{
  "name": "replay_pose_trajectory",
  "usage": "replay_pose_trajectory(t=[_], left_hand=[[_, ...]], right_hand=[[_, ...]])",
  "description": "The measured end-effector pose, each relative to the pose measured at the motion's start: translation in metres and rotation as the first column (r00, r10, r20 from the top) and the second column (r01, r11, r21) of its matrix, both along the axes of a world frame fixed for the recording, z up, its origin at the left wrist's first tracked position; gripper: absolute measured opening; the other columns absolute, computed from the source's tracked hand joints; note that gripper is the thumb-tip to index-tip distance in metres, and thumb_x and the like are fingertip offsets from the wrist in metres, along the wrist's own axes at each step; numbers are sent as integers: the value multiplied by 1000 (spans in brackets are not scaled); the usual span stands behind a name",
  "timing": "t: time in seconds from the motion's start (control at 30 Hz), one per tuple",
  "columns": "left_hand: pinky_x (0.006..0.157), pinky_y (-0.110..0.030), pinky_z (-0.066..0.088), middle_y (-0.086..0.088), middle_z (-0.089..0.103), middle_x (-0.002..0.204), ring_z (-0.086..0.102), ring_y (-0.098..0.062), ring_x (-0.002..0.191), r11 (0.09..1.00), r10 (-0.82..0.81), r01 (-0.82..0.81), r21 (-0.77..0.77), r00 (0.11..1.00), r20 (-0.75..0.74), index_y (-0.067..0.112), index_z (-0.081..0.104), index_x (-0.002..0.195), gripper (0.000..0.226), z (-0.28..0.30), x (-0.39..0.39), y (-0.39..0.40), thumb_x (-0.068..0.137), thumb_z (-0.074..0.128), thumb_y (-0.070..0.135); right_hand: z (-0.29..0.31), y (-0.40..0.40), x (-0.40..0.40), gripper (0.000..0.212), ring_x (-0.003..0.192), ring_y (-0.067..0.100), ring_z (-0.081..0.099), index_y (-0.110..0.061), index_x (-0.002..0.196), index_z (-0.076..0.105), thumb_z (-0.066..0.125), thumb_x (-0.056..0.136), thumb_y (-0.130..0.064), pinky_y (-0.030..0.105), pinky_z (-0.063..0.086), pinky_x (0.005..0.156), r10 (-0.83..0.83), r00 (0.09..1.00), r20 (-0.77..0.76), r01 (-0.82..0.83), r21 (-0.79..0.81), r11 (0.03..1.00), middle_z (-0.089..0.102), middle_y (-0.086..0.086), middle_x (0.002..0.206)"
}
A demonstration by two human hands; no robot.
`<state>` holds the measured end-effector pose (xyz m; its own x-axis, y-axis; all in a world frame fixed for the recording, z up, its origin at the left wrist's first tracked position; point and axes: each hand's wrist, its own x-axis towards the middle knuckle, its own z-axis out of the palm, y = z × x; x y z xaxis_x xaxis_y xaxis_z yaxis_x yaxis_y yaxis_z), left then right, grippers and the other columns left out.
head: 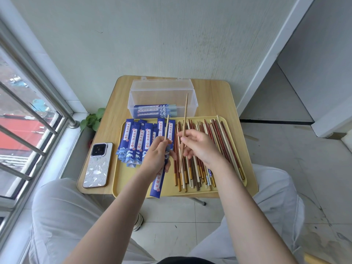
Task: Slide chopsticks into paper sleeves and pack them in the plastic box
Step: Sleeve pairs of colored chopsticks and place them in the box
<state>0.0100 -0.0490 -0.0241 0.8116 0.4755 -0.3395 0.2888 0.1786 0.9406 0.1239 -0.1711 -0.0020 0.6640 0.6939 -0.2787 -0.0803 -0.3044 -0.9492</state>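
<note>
Head view: the left hand (155,155) grips a blue sleeve (159,180) over the tray (231,182), one chopstick (167,127) probably already inside. The right hand (200,145) pinches the second chopstick (183,130); if it misses the narrow mouth, the paper may tear. The plastic box (163,94) waits behind.

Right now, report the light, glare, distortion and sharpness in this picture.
Head view: soft daylight from the window, faint shadows; mild sheen on the plastic box; wide-angle lens bends the window bars and the wall edges; left hand, right hand and the tray look sharp, without motion blur.
</note>
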Motion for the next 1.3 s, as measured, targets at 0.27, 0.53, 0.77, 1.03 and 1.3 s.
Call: replay_pose_trajectory(t=[0.27, 0.53, 0.77, 1.03, 1.3], left_hand=[[44, -29, 40, -12, 64, 74, 51, -26, 44, 999, 3, -2, -51, 1000, 30, 12, 49, 97, 16, 1, 1, 1, 106, 45, 24], [43, -29, 43, -11, 62, 71, 50, -23, 45, 999, 12, -12, -48, 1000, 14, 5, 59, 109, 34, 0, -2, 3, 109, 31, 25], [44, -30, 40, -12, 63, 69, 45, -26, 41, 998, -48, 49, -40, 999, 19, 11, 44, 99, 19, 2, -1, 0, 109, 35, 24], [44, -28, 42, -12, 62, 73, 48, -23, 43, 988, -153, 153, -3, 988, 23, 9, 49, 97, 22, 5, -4, -2, 109, 37, 24], [46, -31, 39, -16, 60, 70, 43, -26, 42, 975, -223, 223, -18, 975, 17, 10, 42, 96, 19, 5, -3, -4, 109, 32, 20]], right_hand=[[12, 3, 4, 23, 73, 26, 70, -8, 111, 65, 49, 97, 0, 31, 53, 58, -141, 989, -45, 146, 148, 978, 76, 12, 88], [26, -1, 11, 14, 53, 15, 49, -13, 101, 72, 59, 100, -20, 29, 40, 51, -386, 922, 31, 348, 371, 861, 56, 2, 61], [30, 4, 22, 24, 58, 15, 54, -10, 92, 65, 48, 105, -20, 30, 46, 53, -464, 886, -3, 419, 433, 798, 60, 3, 76], [18, 11, 27, 30, 59, 13, 56, -12, 96, 68, 42, 107, -19, 32, 49, 57, -447, 894, 40, 416, 301, 858, 58, 1, 70], [13, 10, 34, 24, 64, 14, 61, -20, 107, 62, 39, 106, -13, 35, 53, 61, -474, 874, 106, 436, 262, 861, 63, 3, 77]])
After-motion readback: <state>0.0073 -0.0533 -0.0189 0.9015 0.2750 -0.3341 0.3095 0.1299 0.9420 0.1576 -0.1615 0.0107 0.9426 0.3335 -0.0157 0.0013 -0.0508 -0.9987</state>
